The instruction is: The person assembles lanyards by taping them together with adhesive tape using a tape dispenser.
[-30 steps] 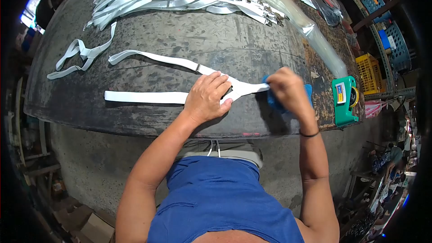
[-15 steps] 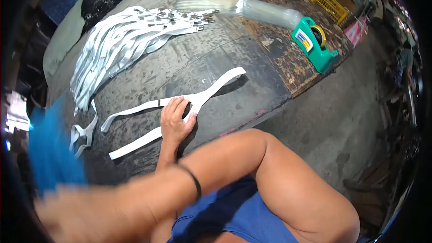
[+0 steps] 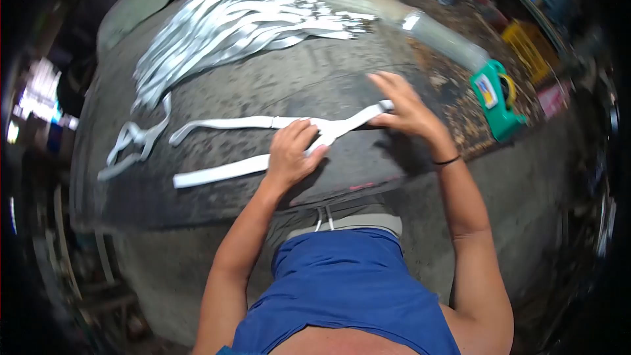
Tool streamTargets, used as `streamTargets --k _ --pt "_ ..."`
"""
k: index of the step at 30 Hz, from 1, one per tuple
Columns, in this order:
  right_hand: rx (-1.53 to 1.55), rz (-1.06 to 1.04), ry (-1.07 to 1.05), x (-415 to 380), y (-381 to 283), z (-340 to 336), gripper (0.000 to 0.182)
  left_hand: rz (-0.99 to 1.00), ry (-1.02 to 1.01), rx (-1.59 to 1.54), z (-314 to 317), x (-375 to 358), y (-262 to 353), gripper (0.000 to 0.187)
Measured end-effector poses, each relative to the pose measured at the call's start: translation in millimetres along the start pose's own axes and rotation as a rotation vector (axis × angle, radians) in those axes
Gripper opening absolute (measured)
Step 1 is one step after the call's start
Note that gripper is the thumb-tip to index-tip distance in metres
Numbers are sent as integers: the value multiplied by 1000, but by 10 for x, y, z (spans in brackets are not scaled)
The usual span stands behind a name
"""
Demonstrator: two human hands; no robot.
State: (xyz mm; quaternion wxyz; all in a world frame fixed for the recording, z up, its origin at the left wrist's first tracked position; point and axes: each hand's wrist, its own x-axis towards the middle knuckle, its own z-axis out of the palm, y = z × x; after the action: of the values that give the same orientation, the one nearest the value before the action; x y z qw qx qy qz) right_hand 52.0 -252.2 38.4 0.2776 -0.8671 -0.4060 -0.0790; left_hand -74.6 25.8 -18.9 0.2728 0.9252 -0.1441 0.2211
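A white strap (image 3: pixel 223 170) lies on the dark table in a crossed shape, two long tails to the left and a short end to the right. My left hand (image 3: pixel 292 153) rests on it near the crossing, fingers laid out and thumb apart. At its right end (image 3: pixel 385 105) is my right hand (image 3: pixel 411 113), its fingers spread and raised with the thumb beside the tip. Left of these, a smaller looped white strap (image 3: pixel 133 137) lies loose. Behind them is a large pile of white straps (image 3: pixel 230 20) with metal clips at their right ends.
A green tape dispenser (image 3: pixel 490 100) stands at the table's right edge. Clear plastic wrap (image 3: pixel 447 39) lies in a long roll behind it. A yellow crate (image 3: pixel 524 49) is beyond the table. The table's front edge runs just before my body.
My right arm, blurred and crossing to the lower left beside something blue, has swung over to the strap's right end. My left hand stays on the strap. The view has shifted.
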Motion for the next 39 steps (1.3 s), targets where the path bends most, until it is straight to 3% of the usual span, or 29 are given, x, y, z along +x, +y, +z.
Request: streamTargets --k 1,3,4,6,7,9,10,12,14,15,17,19,21,22,23,24,25,26,27,30,32,33,34,35,36,37,39 --pt "-107 96 -71 -100 112 24 69 -2 0 -37 -37 14 16 47" --pt "44 -34 -133 -124 398 157 39 93 32 -35 -67 5 31 65" --pt "63 -72 -145 54 243 147 39 64 48 -6 -181 71 129 65" --pt "348 261 -199 181 -84 -116 26 76 44 71 -313 171 372 89" --pt "396 62 -59 340 -369 -214 21 86 1 80 -305 250 357 107" --pt "325 -114 -53 675 -863 -498 21 113 20 18 -431 509 424 103" --pt "279 -270 22 827 -1002 -555 24 105 67 -83 -505 621 440 89" --pt "74 -485 108 1092 -1257 -778 27 -126 -37 -340 -764 769 436 56" --pt "-23 -583 212 1346 -1416 -989 26 -166 27 -468 -1099 831 415 52" --pt "-59 -691 266 1499 -1338 -1014 44 -95 63 -422 -1294 843 394 62" --pt "-188 -673 159 1639 -1404 -1279 15 -200 -10 -409 -1626 790 313 86" --pt "-239 -665 138 1775 -1456 -1404 16 -136 10 -378 -1762 690 153 93" --pt "75 -285 -26 1918 -1473 -1468 17 -353 -1 -194 -1867 591 161 83" --pt "-214 -630 184 2143 -1345 -1489 19 -365 2 -188 -1910 530 6 83" --pt "-4 -706 115 2243 -1227 -1573 16 -369 31 -190 -1959 439 -227 75" --pt "-61 -532 133 2143 -1460 -1692 14 -375 57 -192 -1982 385 -378 67" --pt "-136 -823 256 2519 -1274 -1586 13 -525 59 -275 -2090 416 -351 46" --pt "-211 -393 276 2457 -1095 -1686 16 -470 39 -166 -2184 421 -482 38" --pt "-191 -394 260 2578 -1437 -1469 16 -418 14 -58 -2293 385 -641 31" --pt "-52 -560 158 2829 -2401 -929 11 -565 97 -67 -2519 307 -940 19" --pt "51 -674 100 2987 -766 -1637 20 -568 152 44 -2699 292 -1105 22" --pt "102 -726 70 3121 -1224 -1389 25 -608 220 66 -2759 260 -1190 27" --pt "156 -772 38 3212 -927 -1457 31 -618 206 57 -2854 239 -1275 26" --pt "212 -814 5 3258 34 -1772 37 -629 189 45 -2954 224 -1349 25" --pt "441 -566 -202 3136 -76 -1740 34 -670 159 64 -3013 218 -1403 24" --pt "615 -404 -146 2949 -128 -1622 27 -615 208 126 -2978 211 -1461 23" --pt "867 -474 61 2838 418 -1243 12 -672 168 51 -3040 125 -1529 22"
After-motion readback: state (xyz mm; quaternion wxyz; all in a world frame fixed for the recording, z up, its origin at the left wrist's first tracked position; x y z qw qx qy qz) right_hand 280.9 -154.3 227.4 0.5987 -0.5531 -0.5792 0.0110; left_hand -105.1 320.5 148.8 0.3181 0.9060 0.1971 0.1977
